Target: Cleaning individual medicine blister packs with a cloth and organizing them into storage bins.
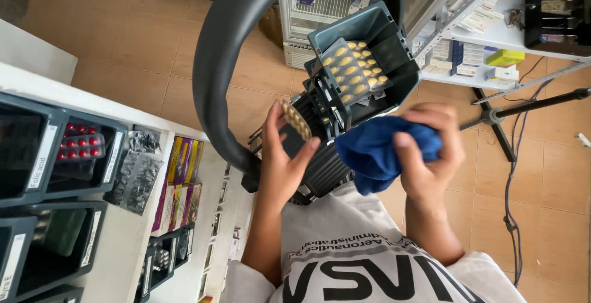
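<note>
My left hand (282,155) grips the near end of a dark plastic storage bin (385,51) that is tipped up above my chest. Blister packs of yellow pills (353,69) lie inside the bin, and another strip of yellow pills (296,119) is pressed under my left fingers. My right hand (431,149) is closed on a bunched blue cloth (375,149) held just below the bin's side. A black slatted base (320,167) sits behind both hands.
A white counter (126,241) at left carries dark bins, one with red pill strips (80,146), silver blister packs (132,180) and purple and yellow boxes (181,186). White shelves with medicine boxes (486,44) stand at the upper right. A tripod leg and cables (514,174) cross the tiled floor.
</note>
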